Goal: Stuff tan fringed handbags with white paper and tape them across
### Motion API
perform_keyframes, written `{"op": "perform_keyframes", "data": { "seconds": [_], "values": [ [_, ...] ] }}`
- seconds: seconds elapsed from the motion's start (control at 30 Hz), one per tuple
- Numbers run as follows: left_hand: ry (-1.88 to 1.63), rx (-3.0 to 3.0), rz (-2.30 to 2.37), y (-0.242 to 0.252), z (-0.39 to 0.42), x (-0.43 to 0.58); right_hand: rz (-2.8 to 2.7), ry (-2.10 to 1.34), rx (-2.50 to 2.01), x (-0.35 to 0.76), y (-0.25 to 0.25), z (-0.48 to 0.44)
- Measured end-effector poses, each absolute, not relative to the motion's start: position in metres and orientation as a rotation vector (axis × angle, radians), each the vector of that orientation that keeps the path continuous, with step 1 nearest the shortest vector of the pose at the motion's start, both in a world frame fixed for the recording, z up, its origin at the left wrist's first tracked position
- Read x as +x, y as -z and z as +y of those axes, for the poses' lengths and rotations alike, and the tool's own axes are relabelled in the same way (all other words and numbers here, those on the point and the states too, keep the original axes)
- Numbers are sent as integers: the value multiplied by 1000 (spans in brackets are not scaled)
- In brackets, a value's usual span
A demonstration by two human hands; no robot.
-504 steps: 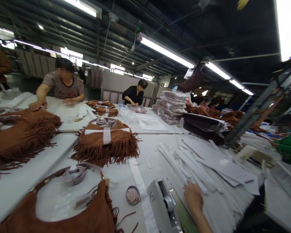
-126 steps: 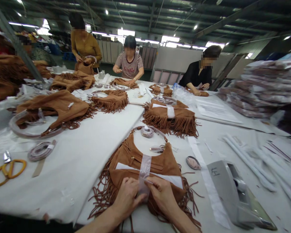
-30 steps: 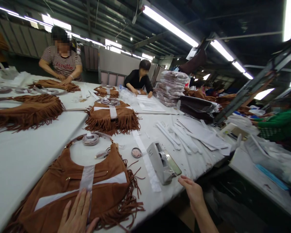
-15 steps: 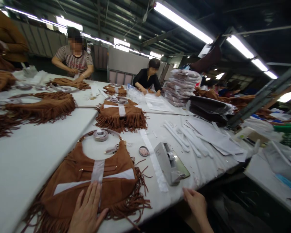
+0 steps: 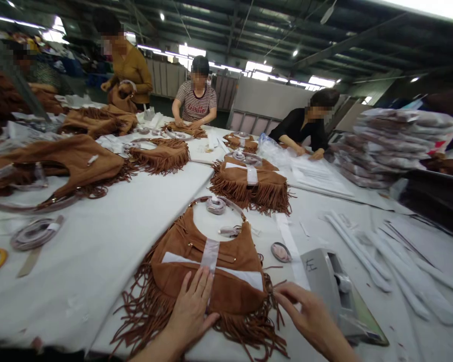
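A brown suede handbag with long fringe lies on the white table before me. Clear tape runs down its front over a strip of white paper, and a wrapped coil sits inside the handle loop. My left hand rests flat on the front of the bag, fingers stretched out over the end of the tape. At the bag's right edge, my right hand pinches the fringe between thumb and fingers. Close beside that hand stands a grey tape dispenser.
Another taped fringed bag lies farther back. A small round dish sits near the dispenser, with white strips to the right. More bags and a coiled strap are at left. Co-workers stand across the table.
My right hand has moved from the table's front edge beside the dispenser to the bag's right-side fringe. My left hand stays flat on the bag. The view has swung left.
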State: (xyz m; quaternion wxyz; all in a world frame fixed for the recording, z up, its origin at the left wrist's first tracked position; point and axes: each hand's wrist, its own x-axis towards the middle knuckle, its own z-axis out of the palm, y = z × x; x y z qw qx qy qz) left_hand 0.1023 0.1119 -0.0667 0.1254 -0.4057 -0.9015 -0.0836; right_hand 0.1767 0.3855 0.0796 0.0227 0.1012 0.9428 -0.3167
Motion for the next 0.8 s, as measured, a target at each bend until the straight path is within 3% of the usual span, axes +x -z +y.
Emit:
{"op": "perform_keyframes", "data": {
  "seconds": [0.13, 0.27, 0.43, 0.8],
  "values": [
    [263, -1163, -2653, 65, 112, 101, 2645, 1014, -281, 102, -113, 352],
    [299, -1170, -2642, 68, 111, 98, 2304, 1012, -545, 41, -117, 328],
    [340, -1157, -2631, 75, 110, 96, 2330, 514, -638, -15, -87, 303],
    [399, -1182, -2643, 75, 110, 92, 2413, -53, -553, -51, -29, 268]
  ]
}}
